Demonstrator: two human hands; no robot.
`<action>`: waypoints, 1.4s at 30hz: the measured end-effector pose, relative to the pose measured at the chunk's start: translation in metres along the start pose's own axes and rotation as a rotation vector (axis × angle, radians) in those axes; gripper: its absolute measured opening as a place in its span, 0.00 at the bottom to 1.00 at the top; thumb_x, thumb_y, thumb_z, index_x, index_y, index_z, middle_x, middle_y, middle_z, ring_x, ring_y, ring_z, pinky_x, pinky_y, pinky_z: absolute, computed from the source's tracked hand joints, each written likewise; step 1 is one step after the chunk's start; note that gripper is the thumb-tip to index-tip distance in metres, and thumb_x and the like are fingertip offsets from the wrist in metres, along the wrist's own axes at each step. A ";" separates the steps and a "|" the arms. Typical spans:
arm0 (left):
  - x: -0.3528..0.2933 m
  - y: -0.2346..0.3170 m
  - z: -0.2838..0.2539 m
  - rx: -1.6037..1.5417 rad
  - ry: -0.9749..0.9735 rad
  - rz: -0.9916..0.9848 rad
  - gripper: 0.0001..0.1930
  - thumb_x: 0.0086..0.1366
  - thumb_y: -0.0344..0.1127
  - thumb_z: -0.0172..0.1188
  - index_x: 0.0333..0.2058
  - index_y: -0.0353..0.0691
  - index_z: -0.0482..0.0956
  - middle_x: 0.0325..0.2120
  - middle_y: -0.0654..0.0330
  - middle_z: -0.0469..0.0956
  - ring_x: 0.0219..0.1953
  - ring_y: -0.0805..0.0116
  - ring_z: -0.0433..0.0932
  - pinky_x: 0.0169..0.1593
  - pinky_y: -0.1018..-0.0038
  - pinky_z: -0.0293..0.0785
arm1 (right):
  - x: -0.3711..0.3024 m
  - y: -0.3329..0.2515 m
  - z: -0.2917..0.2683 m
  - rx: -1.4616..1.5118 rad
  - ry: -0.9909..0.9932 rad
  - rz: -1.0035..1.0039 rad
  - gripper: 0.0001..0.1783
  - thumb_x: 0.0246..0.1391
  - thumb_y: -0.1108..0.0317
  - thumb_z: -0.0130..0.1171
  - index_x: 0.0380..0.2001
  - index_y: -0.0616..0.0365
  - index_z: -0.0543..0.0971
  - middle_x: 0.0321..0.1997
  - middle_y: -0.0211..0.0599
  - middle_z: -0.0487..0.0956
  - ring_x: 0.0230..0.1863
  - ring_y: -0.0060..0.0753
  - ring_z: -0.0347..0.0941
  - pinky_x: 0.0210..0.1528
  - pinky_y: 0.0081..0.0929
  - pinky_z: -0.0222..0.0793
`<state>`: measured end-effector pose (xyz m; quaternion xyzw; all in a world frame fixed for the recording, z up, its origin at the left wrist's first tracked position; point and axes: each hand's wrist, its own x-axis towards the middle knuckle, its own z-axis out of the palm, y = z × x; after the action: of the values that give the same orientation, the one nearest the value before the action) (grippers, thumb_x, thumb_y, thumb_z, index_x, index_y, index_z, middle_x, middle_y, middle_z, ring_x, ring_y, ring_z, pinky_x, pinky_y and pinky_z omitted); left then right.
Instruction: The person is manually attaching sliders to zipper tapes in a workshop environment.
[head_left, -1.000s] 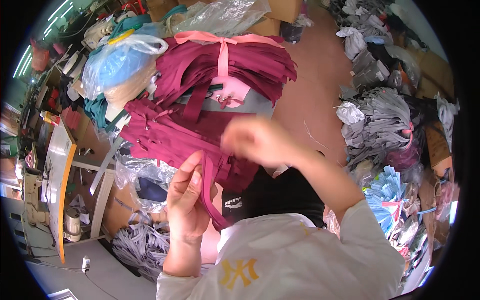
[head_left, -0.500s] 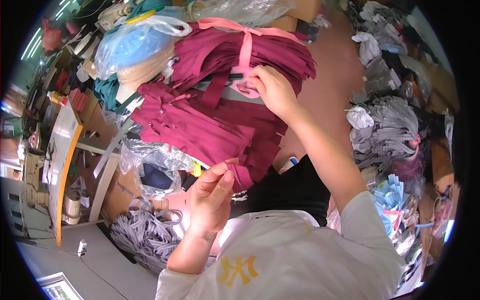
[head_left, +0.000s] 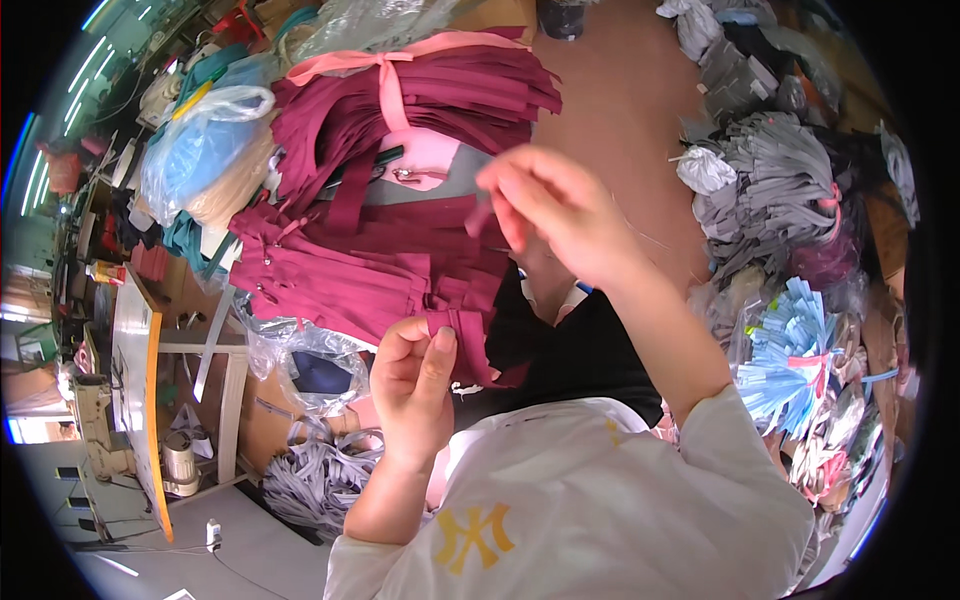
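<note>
My left hand (head_left: 418, 385) is closed, thumb pressed on the end of a maroon zipper tape (head_left: 462, 325). That end belongs to a layer of maroon zipper tapes (head_left: 350, 285) spread in front of me, several bearing small metal sliders at their far-left ends. My right hand (head_left: 555, 205) is raised above the right side, fingers pinched on a small maroon piece (head_left: 480, 216) blurred by motion; its exact kind cannot be made out. Beyond lies a pink cloth patch (head_left: 425, 155) with a small metal-and-maroon slider on it, beside a dark green bar-shaped tool (head_left: 388, 156).
A thick maroon bundle (head_left: 460, 90) tied with a pink ribbon (head_left: 393, 92) lies at the back. Plastic-bagged blue material (head_left: 195, 165) stands at far left, above an orange-edged table (head_left: 158, 400). Grey bundles (head_left: 765, 180) and a light-blue bundle (head_left: 790, 345) line the right.
My right hand has left the pink patch and come nearer and to the right, with a small maroon piece in its fingers. My left hand keeps its pinch on the tape. The whole view has shifted.
</note>
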<state>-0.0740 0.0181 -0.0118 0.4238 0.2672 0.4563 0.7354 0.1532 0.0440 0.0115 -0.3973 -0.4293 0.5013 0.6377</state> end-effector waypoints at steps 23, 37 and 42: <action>0.018 -0.026 0.077 0.006 -0.276 -0.156 0.21 0.73 0.42 0.44 0.55 0.30 0.66 0.49 0.53 0.74 0.52 0.67 0.73 0.58 0.72 0.67 | -0.103 -0.025 -0.040 -0.427 -0.044 -0.271 0.03 0.56 0.75 0.64 0.32 0.59 0.79 0.28 0.30 0.76 0.27 0.22 0.71 0.27 0.26 0.64; 0.031 0.004 0.084 0.011 -0.161 -0.033 0.14 0.77 0.39 0.44 0.48 0.33 0.70 0.42 0.43 0.80 0.36 0.55 0.84 0.38 0.59 0.85 | -0.107 0.004 -0.057 0.154 0.000 0.088 0.13 0.69 0.61 0.53 0.37 0.60 0.78 0.29 0.26 0.76 0.27 0.16 0.70 0.30 0.16 0.67; 0.055 0.031 0.056 -0.381 -0.314 -0.155 0.19 0.78 0.39 0.42 0.58 0.33 0.67 0.48 0.48 0.77 0.52 0.52 0.78 0.62 0.51 0.71 | -0.146 0.064 -0.073 0.305 -0.077 0.370 0.13 0.72 0.63 0.46 0.48 0.58 0.76 0.31 0.29 0.73 0.26 0.17 0.69 0.28 0.16 0.61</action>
<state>-0.0198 0.0533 0.0430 0.3215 0.0907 0.3694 0.8671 0.1840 -0.0930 -0.0932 -0.3489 -0.2928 0.6832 0.5708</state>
